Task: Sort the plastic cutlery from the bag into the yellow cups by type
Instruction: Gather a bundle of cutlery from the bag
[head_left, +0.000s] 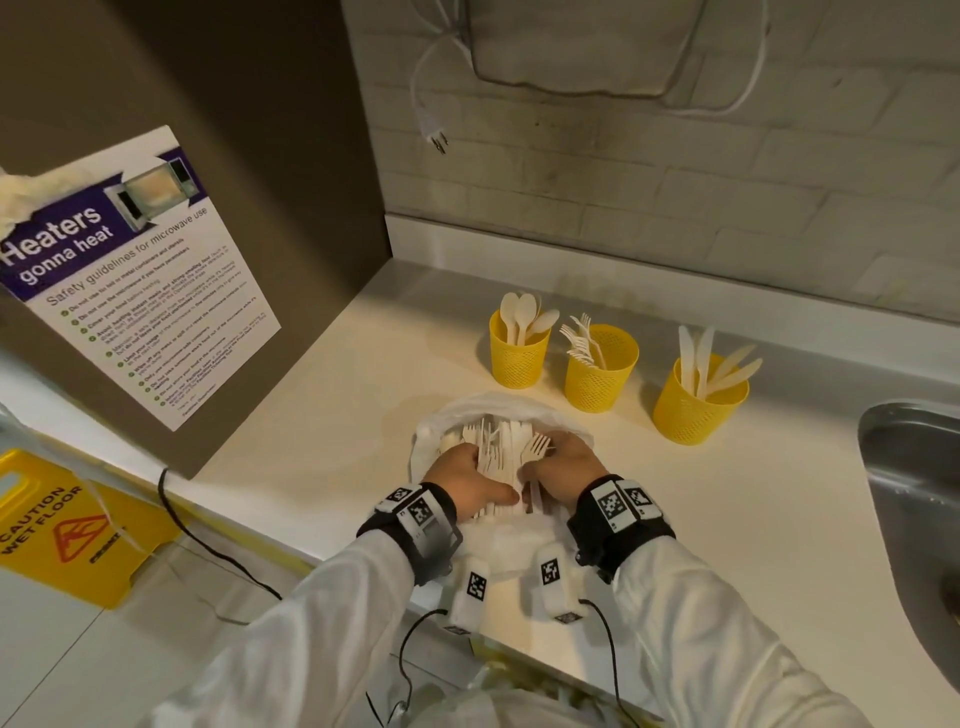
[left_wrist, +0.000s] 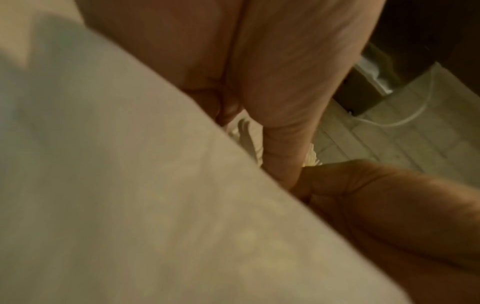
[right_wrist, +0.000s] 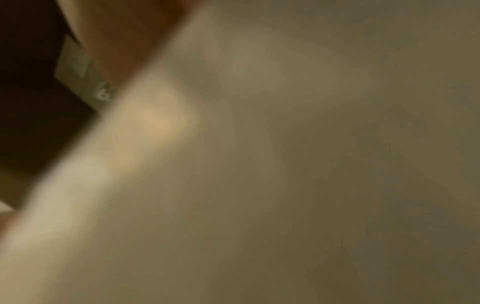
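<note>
An open white plastic bag (head_left: 506, 408) lies on the counter, with a pile of white cutlery (head_left: 498, 441) in its mouth. My left hand (head_left: 465, 475) grips a bundle of that cutlery, thumb laid across the handles. Beside it, my right hand (head_left: 563, 462) pinches a fork (head_left: 535, 447) whose tines point away from me. Behind the bag stand three yellow mesh cups: one with spoons (head_left: 517, 364), one with forks (head_left: 600, 382), one with knives (head_left: 693, 410). In the left wrist view the bag (left_wrist: 116, 185) blurs most of the picture; fork tines (left_wrist: 244, 129) show past my palm. The right wrist view shows little but the blurred bag (right_wrist: 285, 164).
A steel sink (head_left: 914, 499) is set into the white counter (head_left: 337, 415) at the right. A brown cabinet side carrying a microwave poster (head_left: 140, 291) borders the left. A loose plug (head_left: 436, 135) hangs on the brick wall. A yellow wet-floor sign (head_left: 62, 525) stands on the floor.
</note>
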